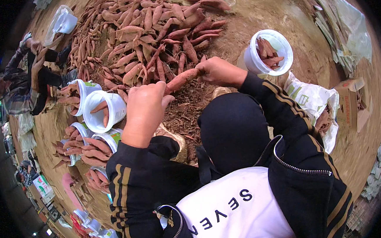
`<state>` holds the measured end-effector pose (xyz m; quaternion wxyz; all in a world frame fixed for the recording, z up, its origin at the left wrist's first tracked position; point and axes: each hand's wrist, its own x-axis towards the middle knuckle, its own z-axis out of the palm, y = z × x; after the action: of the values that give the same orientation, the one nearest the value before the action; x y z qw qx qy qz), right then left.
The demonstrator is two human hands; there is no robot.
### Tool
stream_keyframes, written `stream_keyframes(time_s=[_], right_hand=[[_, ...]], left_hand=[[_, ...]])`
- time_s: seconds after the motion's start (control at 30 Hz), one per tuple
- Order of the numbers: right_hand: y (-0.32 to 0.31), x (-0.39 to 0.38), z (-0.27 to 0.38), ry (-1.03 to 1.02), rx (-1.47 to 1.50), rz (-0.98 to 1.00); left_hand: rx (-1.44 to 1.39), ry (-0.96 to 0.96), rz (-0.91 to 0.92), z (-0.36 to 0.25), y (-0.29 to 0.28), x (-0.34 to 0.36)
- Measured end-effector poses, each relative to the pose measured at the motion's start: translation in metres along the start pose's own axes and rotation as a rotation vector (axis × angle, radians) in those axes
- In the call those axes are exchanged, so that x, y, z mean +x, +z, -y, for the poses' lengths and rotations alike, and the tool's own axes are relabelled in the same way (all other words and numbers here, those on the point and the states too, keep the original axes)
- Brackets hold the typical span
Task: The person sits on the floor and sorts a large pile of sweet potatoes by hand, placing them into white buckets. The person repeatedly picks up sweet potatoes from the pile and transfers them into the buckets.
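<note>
A long reddish sweet potato [182, 80] is stretched between my two hands, above loose brown soil. My left hand [145, 108] is closed at its left end, thumb toward the root. Its right end is gripped in the closed fingers of my right hand [221, 72]. Just beyond lies a big heap of sweet potatoes [129, 40]. Beside my left hand a white bucket [95, 124] tilts with a few sweet potatoes inside. To the right of my right hand stands another white bucket [249, 64], partly filled with sweet potatoes.
Filled buckets [113, 139] line the left side. A seated person [26, 81] is at the far left, near a white bucket [66, 22]. At right lie a white plastic sack [304, 92], a cardboard box [349, 105] and a stack of flat sheets [331, 32].
</note>
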<state>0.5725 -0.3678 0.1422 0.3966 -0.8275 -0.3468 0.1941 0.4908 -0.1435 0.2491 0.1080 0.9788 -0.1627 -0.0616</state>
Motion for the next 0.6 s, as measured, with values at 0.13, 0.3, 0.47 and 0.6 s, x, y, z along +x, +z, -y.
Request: stream_keyframes(time_s=[0.13,0.3,0.47,0.6], right_hand=[[0.016,0.019,0.002,0.033,-0.235,0.036],[0.022,0.033,0.011,0.096,-0.128,-0.156],[0.028,0.043,0.007,0.115,-0.275,-0.175],[0.029,0.051,0.012,0.405,0.625,-0.054]], left_hand=[[0.055,-0.033,0.039,-0.009,0.002,-0.004],[-0.03,-0.223,-0.028,-0.005,0.002,-0.006],[-0.064,-0.324,-0.123,-0.011,0.0,-0.004],[-0.084,-0.306,-0.204,-0.019,0.001,-0.002]])
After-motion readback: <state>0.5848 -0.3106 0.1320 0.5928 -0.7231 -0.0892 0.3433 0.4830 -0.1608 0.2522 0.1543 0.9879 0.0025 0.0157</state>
